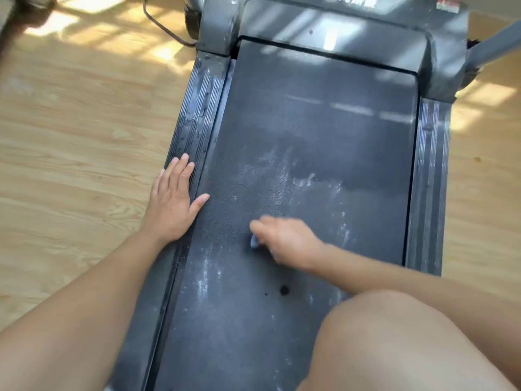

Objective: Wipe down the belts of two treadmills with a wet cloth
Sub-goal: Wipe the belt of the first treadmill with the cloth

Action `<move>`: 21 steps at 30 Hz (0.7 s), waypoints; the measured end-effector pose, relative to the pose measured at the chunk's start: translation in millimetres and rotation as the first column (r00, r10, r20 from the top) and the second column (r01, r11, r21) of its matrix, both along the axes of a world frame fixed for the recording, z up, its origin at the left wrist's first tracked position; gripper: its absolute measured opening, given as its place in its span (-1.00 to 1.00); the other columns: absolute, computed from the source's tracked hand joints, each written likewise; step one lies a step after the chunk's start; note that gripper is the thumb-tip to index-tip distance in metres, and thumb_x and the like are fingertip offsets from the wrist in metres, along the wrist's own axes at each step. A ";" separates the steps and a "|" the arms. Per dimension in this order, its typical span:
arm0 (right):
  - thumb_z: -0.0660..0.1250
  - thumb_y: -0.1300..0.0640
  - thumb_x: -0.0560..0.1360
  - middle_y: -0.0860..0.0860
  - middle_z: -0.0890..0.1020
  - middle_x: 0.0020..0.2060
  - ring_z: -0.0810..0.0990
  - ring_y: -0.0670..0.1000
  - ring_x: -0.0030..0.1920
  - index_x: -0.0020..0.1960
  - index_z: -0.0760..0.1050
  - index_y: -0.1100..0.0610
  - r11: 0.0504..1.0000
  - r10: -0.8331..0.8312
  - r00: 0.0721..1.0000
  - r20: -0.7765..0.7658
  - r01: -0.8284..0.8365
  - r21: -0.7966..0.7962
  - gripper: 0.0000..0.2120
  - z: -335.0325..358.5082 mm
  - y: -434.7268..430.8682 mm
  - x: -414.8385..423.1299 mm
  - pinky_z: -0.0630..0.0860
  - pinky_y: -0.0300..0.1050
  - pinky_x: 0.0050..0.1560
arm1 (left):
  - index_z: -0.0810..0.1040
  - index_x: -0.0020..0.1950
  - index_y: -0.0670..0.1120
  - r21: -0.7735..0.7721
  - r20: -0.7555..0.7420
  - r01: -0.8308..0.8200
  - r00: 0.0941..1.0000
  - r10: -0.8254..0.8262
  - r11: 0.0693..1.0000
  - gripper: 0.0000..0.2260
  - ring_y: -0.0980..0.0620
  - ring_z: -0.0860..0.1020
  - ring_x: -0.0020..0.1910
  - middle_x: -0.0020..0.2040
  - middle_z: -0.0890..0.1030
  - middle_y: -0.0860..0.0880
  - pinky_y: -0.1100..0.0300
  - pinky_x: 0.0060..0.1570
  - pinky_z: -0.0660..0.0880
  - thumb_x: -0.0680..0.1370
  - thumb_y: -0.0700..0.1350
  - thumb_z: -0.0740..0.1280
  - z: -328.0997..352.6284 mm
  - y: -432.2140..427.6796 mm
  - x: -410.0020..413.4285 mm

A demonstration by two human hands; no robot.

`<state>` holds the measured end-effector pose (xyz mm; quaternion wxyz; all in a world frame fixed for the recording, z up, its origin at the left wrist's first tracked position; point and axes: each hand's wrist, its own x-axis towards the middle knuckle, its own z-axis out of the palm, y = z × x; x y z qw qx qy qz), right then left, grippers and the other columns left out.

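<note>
On the treadmill belt (324,136), the right hand (284,241) grips the cloth (254,242).

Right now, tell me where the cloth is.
In the head view, only a pale blue bit of the cloth shows, bunched under the right hand on the belt, left of its middle, with the left hand flat on the side rail nearby.
</note>
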<state>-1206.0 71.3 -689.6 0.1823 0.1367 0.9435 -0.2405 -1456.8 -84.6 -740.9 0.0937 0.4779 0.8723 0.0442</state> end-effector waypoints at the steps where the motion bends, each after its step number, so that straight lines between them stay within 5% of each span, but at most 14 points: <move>1: 0.29 0.25 0.45 -0.05 0.58 0.04 0.63 0.16 -0.04 0.08 0.42 -0.03 0.995 -0.088 0.996 -0.001 0.088 0.056 -0.72 -1.5 29.1 -14.5 0.57 0.01 -0.14 | 0.06 0.73 -0.16 -0.023 0.029 -0.001 1.000 0.001 1.000 -0.27 0.00 -0.14 0.73 0.76 -0.06 -0.04 0.18 0.62 -0.37 0.71 0.28 0.07 0.1 -0.3 0.7; 4: 0.31 0.33 0.39 -0.01 0.63 -0.04 0.61 0.22 -0.04 -0.05 0.38 0.05 0.892 -0.430 0.901 -0.053 0.433 0.133 -0.75 4.6 132.9 -57.8 0.56 0.03 -0.11 | -0.03 0.74 -0.16 -0.030 0.048 -0.030 0.998 0.031 0.999 -0.28 0.04 -0.23 0.72 0.76 -0.16 -0.01 0.07 0.66 -0.33 0.72 0.22 0.10 -2.2 -1.3 8.4; 7: 0.25 0.29 0.47 0.05 0.55 -0.15 0.53 0.28 -0.12 -0.10 0.28 0.08 0.844 -0.505 0.854 -0.126 0.519 0.134 -0.82 0.7 143.9 -62.4 0.52 0.09 -0.14 | -0.01 0.74 -0.16 0.037 -0.048 -0.032 0.998 0.034 0.999 -0.33 0.00 -0.16 0.74 0.76 -0.10 -0.05 -0.08 0.70 -0.16 0.75 0.19 0.04 -10.1 -2.9 13.2; 12: 0.14 0.28 0.51 -0.10 0.49 -0.04 0.54 0.12 -0.17 -0.01 0.31 -0.10 0.947 -0.299 0.940 -0.164 0.313 0.068 -0.73 -18.7 -17.9 38.4 0.54 0.05 -0.32 | 0.07 0.73 -0.20 0.111 -0.088 -0.023 0.996 0.033 0.994 -0.31 -0.06 -0.06 0.74 0.76 -0.01 -0.09 -0.16 0.69 -0.02 0.70 0.17 0.06 -12.0 -1.3 18.9; 15: -0.02 0.16 0.48 -0.10 0.48 0.00 0.54 0.08 -0.09 0.06 0.37 -0.10 0.985 -0.171 0.979 -0.109 0.174 0.020 -0.71 -7.7 -25.8 53.2 0.52 0.01 -0.32 | 0.10 0.72 -0.19 0.140 -0.071 -0.029 0.997 0.039 0.990 -0.32 -0.06 -0.04 0.74 0.76 0.02 -0.09 -0.18 0.69 0.01 0.69 0.16 0.09 -11.3 -4.0 20.0; 21: 0.24 0.21 0.50 0.04 0.51 -0.09 0.53 0.30 -0.15 -0.04 0.28 0.05 0.812 -0.515 0.835 -0.192 0.548 0.201 -0.85 -15.1 122.2 -33.9 0.44 0.04 -0.24 | 0.13 0.72 -0.17 0.178 -0.069 -0.016 0.997 0.029 0.984 -0.33 -0.05 -0.02 0.74 0.76 0.05 -0.08 -0.16 0.69 0.00 0.69 0.15 0.11 -15.2 -5.8 18.2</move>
